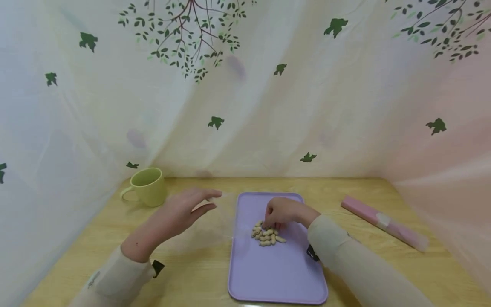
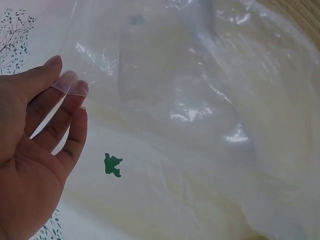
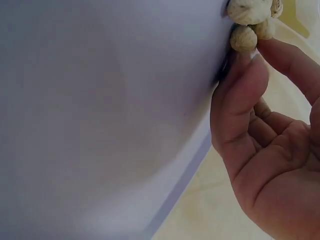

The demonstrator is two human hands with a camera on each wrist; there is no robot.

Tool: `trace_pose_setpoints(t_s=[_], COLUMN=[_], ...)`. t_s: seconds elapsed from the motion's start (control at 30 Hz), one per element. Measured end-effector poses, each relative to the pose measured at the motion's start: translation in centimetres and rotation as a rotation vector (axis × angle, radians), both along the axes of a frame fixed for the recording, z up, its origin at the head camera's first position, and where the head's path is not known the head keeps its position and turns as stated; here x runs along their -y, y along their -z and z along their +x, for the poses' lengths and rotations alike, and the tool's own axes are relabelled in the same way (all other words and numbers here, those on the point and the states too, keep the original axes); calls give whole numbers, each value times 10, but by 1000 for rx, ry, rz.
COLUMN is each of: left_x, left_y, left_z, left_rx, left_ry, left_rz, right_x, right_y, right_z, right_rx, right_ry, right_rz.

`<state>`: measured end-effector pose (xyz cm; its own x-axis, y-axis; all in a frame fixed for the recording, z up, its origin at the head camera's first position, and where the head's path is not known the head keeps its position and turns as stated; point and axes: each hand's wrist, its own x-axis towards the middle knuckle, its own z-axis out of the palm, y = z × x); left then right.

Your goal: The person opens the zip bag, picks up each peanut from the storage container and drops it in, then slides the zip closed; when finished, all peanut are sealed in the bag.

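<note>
My left hand [image 1: 174, 217] is raised left of the purple tray [image 1: 276, 275]. Between thumb and fingers it pinches the edge of a clear plastic bag [image 2: 190, 95], which hangs loosely and shows only faintly in the head view. Several unshelled peanuts [image 1: 267, 235] lie in a small heap near the tray's middle. Over the back of that heap, my right hand [image 1: 287, 211] points its fingers down. In the right wrist view its thumb and forefinger close at a peanut [image 3: 244, 39]; the fingertips partly hide the contact.
A green mug [image 1: 149, 187] stands at the back left, its handle facing left. On the right lies a pink roll [image 1: 383, 221] with a pale band around it. Behind the wooden table [image 1: 192, 273] hangs a curtain [image 1: 261, 128] printed with leaves and birds.
</note>
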<state>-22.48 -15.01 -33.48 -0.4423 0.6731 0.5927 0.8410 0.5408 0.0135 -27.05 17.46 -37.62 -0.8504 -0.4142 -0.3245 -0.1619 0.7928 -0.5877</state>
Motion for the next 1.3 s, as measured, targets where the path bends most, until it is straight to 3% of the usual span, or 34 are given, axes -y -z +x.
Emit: trace_pose_setpoints(t_s=[0.17, 0.37, 0.5, 0.73, 1.03, 1.3], left_x=[-2, -2, 0, 1, 0, 3], left_y=[-5, -1, 0, 2, 4, 2], left_z=[-6, -3, -3, -3, -1, -2], left_rx=[42, 97, 114, 142, 123, 106], left_ry=[-7, -4, -17, -21, -13, -5], left_rz=[-24, -42, -37, -23, -7, 6], right_x=[1, -5, -12, -15, 10, 33], right_y=[-4, 0, -2, -20, -36, -41], right_z=[-3, 5, 6, 13, 33, 39], right_rx=[-13, 14, 16, 23, 54, 51], right_ry=[10, 54, 82, 73, 41, 68], right_rz=[-7, -74, -171, -361, -470, -463])
